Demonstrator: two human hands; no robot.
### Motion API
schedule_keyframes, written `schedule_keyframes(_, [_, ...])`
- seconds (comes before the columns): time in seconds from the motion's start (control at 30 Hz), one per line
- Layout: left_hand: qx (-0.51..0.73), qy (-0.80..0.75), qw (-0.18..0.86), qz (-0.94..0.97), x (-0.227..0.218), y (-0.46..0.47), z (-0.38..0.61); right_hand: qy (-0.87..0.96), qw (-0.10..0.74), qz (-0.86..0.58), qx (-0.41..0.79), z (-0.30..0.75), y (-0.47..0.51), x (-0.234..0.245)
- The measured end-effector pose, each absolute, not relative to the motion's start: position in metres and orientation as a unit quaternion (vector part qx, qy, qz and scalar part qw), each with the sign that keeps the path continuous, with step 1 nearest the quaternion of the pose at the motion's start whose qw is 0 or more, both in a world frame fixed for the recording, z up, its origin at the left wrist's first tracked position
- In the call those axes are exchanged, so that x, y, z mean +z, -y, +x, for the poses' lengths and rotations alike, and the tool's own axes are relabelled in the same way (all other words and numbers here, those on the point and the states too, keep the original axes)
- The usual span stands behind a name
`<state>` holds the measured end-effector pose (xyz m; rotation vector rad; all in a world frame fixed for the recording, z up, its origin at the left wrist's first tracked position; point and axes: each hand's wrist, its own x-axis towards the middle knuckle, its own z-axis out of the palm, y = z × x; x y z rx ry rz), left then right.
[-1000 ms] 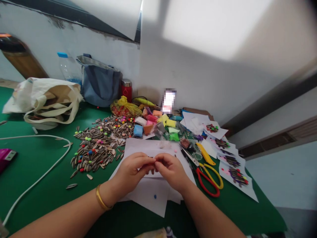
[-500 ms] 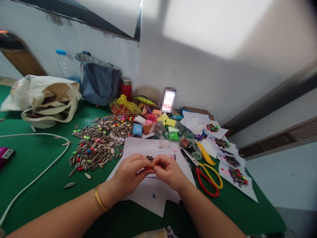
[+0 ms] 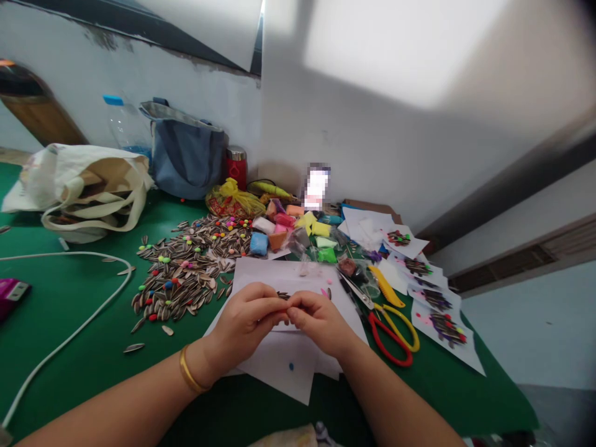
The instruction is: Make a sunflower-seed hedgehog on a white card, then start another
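Observation:
Over the white paper (image 3: 261, 273) my left hand (image 3: 251, 316) and my right hand (image 3: 319, 320) meet, thumbs and fingertips pinched together. A small red piece showed between the fingertips in the earlier view; the fingers now cover it. Just behind them, several dark striped sunflower seeds (image 3: 282, 295) lie on the paper, partly hidden by the hands. A pink piece (image 3: 325, 292) and a single seed (image 3: 329, 293) lie to the right of these. Nearer to me on the paper is a small blue piece (image 3: 291, 367). A gold bracelet (image 3: 190, 371) circles my left wrist.
Left of the paper spreads a pile of sunflower seeds (image 3: 186, 279) with coloured ones mixed in. Coloured clay packs (image 3: 284, 233) sit behind. At right lie scissors (image 3: 391, 335), a yellow cutter (image 3: 386, 285) and seed-covered papers (image 3: 449, 329). A white cable (image 3: 93, 310) crosses the left side.
The fingertips have closed further together, and the red piece between them has gone out of sight. Both hands stay over the same spot; the view has shifted slightly.

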<state>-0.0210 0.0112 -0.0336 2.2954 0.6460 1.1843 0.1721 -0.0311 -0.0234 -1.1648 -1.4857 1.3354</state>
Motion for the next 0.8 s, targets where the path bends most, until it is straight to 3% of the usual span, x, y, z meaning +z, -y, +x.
schedule_keyframes(0.17, [0.394,-0.279,0.253,0.838,-0.0275,-0.0047,-0.0175,0.584,0.396,-0.480,0.521,0.1712,0.0309,-0.0205])
schedule_keyframes(0.47, [0.416,-0.297,0.398,0.762,-0.0354,-0.0110,-0.0135,0.539,0.462,-0.425,0.561,0.1706,0.0263,-0.0196])
schedule_keyframes(0.67, [0.417,-0.336,0.421,0.732,-0.0320,-0.0100,-0.0155,0.581,0.422,-0.453,0.528,0.1654,0.0275,-0.0203])
schedule_keyframes(0.8, [0.435,-0.371,0.529,0.627,-0.0274,-0.0094,-0.0130,0.582,0.445,-0.471,0.491,0.1695,0.0268,-0.0143])
